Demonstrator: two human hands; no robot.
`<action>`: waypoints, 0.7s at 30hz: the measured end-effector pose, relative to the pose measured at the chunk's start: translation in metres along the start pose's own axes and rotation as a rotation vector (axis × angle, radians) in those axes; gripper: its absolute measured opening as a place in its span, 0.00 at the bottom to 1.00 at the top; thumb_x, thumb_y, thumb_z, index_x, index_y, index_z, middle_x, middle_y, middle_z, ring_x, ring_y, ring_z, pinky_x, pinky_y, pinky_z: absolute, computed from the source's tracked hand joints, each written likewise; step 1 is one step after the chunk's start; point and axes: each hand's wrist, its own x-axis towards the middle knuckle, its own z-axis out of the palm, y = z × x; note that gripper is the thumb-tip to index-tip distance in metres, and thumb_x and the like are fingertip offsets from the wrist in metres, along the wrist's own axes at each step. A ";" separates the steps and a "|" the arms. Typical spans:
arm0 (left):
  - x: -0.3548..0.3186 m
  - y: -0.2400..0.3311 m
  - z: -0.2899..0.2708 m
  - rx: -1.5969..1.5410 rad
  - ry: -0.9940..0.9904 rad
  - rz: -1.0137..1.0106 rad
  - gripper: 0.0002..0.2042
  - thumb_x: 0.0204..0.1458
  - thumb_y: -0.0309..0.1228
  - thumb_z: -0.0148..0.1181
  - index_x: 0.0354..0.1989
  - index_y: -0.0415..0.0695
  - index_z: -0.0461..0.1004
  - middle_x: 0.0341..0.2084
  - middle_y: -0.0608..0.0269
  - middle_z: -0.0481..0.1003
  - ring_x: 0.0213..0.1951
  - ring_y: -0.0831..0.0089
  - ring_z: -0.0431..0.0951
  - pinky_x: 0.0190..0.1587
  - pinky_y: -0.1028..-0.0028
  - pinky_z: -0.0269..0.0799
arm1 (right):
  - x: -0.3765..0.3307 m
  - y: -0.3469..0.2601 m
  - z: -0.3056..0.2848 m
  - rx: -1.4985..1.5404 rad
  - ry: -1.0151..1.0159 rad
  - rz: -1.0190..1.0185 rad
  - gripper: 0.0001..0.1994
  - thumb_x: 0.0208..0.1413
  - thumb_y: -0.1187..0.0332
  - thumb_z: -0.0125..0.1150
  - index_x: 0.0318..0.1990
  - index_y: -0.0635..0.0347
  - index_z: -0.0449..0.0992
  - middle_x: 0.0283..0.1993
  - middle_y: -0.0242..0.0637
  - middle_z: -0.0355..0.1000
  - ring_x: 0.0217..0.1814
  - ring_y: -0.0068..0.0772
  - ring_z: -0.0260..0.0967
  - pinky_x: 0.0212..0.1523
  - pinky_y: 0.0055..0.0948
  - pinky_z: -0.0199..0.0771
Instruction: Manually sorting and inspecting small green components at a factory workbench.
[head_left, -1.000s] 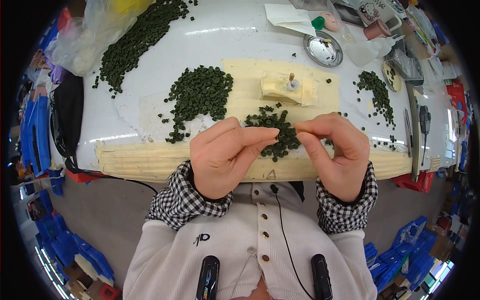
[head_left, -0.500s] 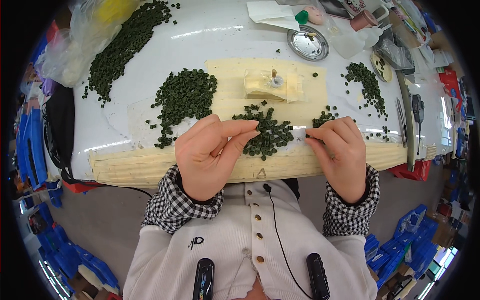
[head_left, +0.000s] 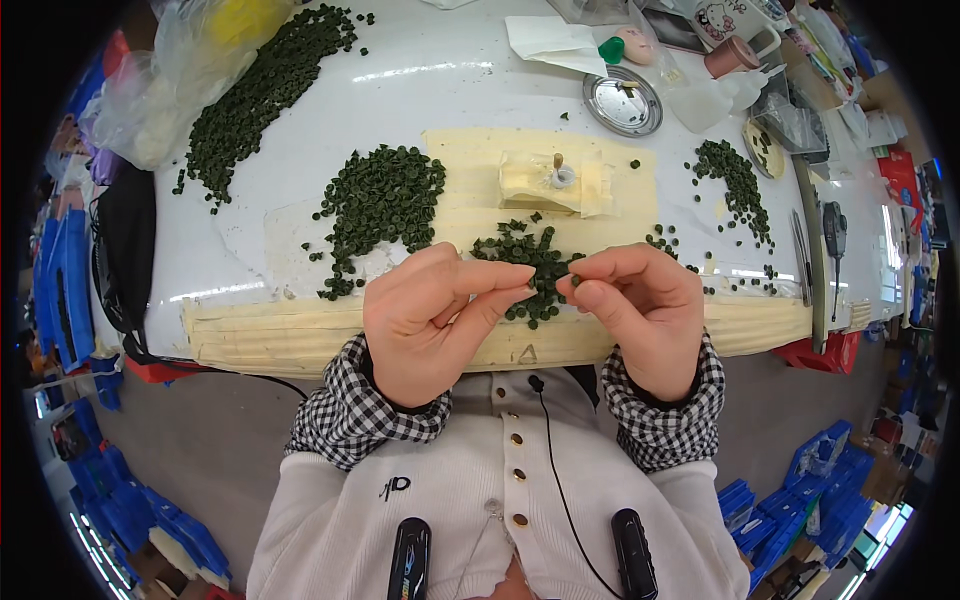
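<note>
My left hand (head_left: 425, 320) pinches thumb and forefinger together; a dark speck shows at the tips, too small to name. Facing it, with a narrow gap between, my right hand (head_left: 648, 315) grips a small dark green cup-shaped piece (head_left: 574, 281) between thumb and finger. Both hands hover over the table's near edge. Beneath and just beyond the fingertips lies a loose pile of similar dark green pieces (head_left: 515, 247), partly covered by the hands. Farther off, a tape-wrapped block (head_left: 535, 187) with a short upright peg (head_left: 558, 162) rests on yellowish tape.
Larger heaps of green pieces lie at left (head_left: 385, 195) and far left (head_left: 265, 95), with a scattered heap at right (head_left: 735, 180). A round metal dish (head_left: 625, 118), white paper (head_left: 555, 42), plastic bags (head_left: 150, 110), tweezers (head_left: 801, 258) and a dark screwdriver-like tool (head_left: 834, 235) surround the work area.
My right hand has moved left, from beside the small right-hand cluster to near my left fingertips, carrying a green piece. My left hand has shifted slightly right and stays pinched.
</note>
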 end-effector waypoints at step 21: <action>-0.001 -0.002 0.001 -0.070 0.005 -0.022 0.10 0.43 0.18 0.68 0.34 0.42 0.81 0.14 0.73 0.61 0.18 0.82 0.56 0.22 0.79 0.52 | 0.005 0.020 0.011 -0.051 -0.038 -0.139 0.09 0.53 0.82 0.61 0.42 0.68 0.79 0.39 0.36 0.75 0.39 0.19 0.70 0.39 0.17 0.68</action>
